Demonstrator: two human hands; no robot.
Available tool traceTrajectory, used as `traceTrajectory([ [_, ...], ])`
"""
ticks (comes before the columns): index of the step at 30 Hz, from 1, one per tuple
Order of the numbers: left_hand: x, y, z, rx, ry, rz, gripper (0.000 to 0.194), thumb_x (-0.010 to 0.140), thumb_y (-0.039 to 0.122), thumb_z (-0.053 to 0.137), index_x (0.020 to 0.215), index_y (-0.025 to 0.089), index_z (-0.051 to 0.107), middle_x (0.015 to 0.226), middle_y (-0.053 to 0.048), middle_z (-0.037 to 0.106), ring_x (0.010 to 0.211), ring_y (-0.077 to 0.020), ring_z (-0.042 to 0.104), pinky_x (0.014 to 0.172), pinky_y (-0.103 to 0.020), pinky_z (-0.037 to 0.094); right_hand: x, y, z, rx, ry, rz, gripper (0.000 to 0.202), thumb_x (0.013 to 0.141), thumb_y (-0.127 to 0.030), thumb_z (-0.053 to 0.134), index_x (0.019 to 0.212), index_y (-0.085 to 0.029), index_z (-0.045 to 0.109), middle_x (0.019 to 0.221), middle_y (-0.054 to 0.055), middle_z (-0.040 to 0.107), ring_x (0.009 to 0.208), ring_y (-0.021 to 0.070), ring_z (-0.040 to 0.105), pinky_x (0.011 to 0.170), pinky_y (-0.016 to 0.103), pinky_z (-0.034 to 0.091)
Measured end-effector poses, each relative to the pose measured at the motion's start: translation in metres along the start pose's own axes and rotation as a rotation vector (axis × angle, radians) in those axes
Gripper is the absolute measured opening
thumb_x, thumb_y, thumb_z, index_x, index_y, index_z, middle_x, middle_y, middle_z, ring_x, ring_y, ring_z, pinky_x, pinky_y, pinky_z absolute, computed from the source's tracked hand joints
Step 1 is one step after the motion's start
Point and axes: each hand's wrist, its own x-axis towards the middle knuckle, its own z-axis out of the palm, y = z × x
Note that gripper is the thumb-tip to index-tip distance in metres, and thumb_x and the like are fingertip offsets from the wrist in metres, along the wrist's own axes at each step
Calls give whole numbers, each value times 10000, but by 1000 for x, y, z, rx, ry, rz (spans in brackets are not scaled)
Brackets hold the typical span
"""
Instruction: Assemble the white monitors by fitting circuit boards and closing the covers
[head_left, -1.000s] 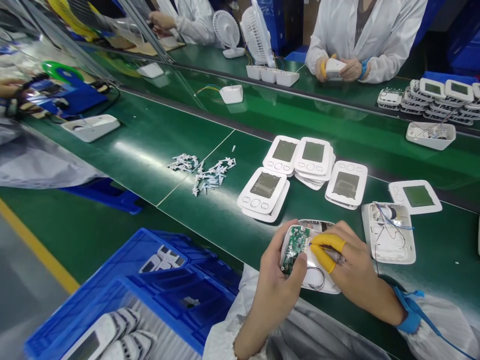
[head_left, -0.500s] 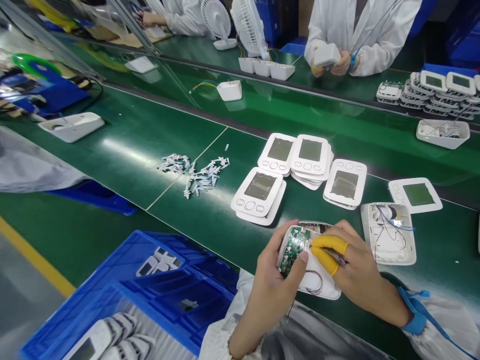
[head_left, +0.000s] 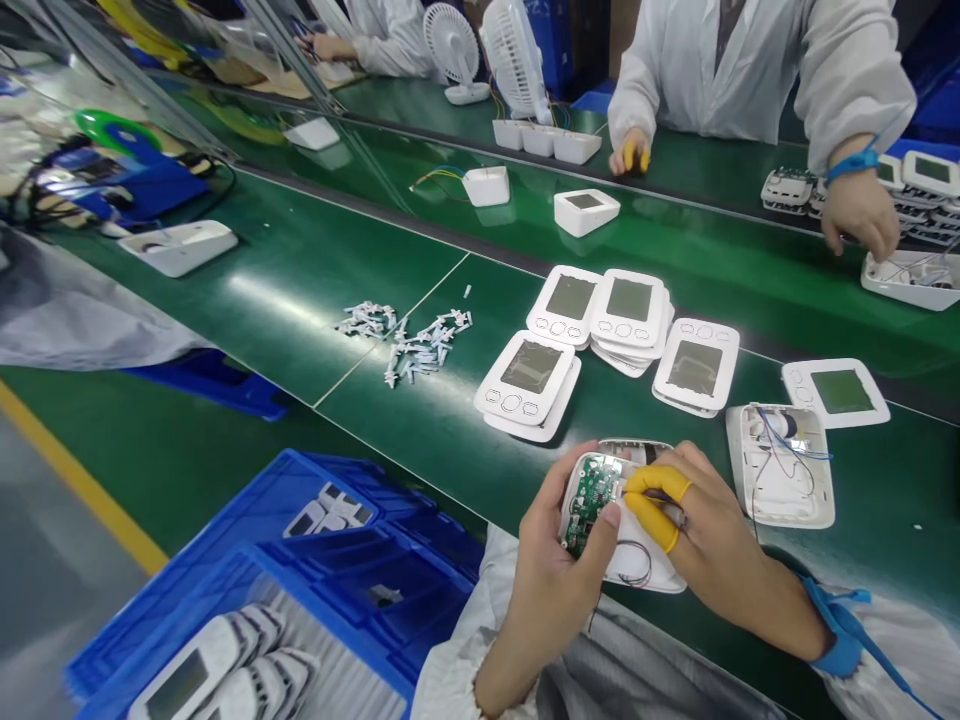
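My left hand (head_left: 555, 560) grips a green circuit board (head_left: 589, 490) set in a white panel, its thumb on the near edge. Close against the board, my right hand (head_left: 724, 555) has yellow covers on its thumb and finger, pinched on thin dark wires at the board's right edge; the exact plug is hidden. Beneath lies a white housing (head_left: 652, 572) with a loop of wire on it. An open white case (head_left: 780, 485) with a motor and wires rests right of my hands, beside a loose display panel (head_left: 844, 392).
White display panels (head_left: 529, 380) lie stacked beyond my hands. Small white plastic pieces (head_left: 420, 345) are scattered left of them. Blue crates (head_left: 322, 560) stand below the bench edge. Across the belt, a co-worker's hand (head_left: 862, 215) is at a white case (head_left: 915, 280).
The co-worker has let go of a white device, which now stands on the belt, and reaches to a case at the right. My hands keep nearly the same hold; the view has shifted slightly.
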Motion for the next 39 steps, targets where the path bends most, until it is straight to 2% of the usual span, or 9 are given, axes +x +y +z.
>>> traceTrajectory([
  [4,-4,0,2,25,4,52,419,963,309,697,1363,222,608,1242,-77,741,1053,-203,742,901,-252,617,1,-4,-3,32,-21,22,140,1037,-115,510,1050,-220,601,929,40,639,868,204,499,722,350,419],
  [10,-9,1,3,85,30,125,394,966,293,688,1343,205,612,1203,-81,750,1027,-202,751,892,-257,624,-2,-9,-2,-34,-4,-38,119,1039,-110,515,1014,-197,592,909,37,625,851,195,461,739,366,404],
  [14,-10,2,-3,125,-30,145,447,973,285,679,1404,203,590,1251,-105,741,1062,-231,751,889,-284,630,-3,-9,-3,-44,26,-61,150,1032,-109,528,940,-199,606,867,40,630,845,194,479,730,364,426],
  [21,-7,8,-17,194,-170,186,477,990,241,655,1460,257,577,1309,-109,725,1092,-243,745,946,-317,618,0,-7,-7,12,-39,-61,173,1017,-97,517,931,-206,621,894,49,656,840,204,497,704,371,410],
  [26,-11,6,-4,195,-89,225,435,1011,248,630,1440,245,564,1269,-96,731,1076,-223,741,935,-290,610,-11,-7,3,-4,96,-74,136,1036,-108,503,1027,-207,596,935,50,646,863,206,493,745,393,405],
  [29,-10,0,4,174,-46,225,424,1017,257,630,1435,235,562,1261,-94,726,1060,-213,739,905,-269,608,-17,-3,9,-30,110,-68,178,1005,-70,509,1091,-208,584,1013,61,655,915,220,508,778,410,413],
  [33,-5,-3,0,191,-93,215,441,1020,270,635,1451,247,548,1261,-82,720,1063,-205,730,913,-262,595,-13,3,9,-118,163,-169,175,988,-38,510,1013,-195,583,955,76,650,838,212,474,720,399,389],
  [36,-3,1,-9,252,-164,211,447,1026,269,626,1464,260,538,1272,-76,710,1093,-204,715,954,-267,580,-7,5,3,-168,134,-282,180,981,-12,512,959,-174,588,885,80,628,813,205,452,692,377,386],
  [39,-4,6,-12,297,-191,227,444,1033,261,616,1468,284,529,1281,-62,699,1124,-194,700,988,-257,560,-5,2,1,-163,121,-283,158,992,-27,526,964,-164,600,875,79,633,823,206,467,699,373,389],
])
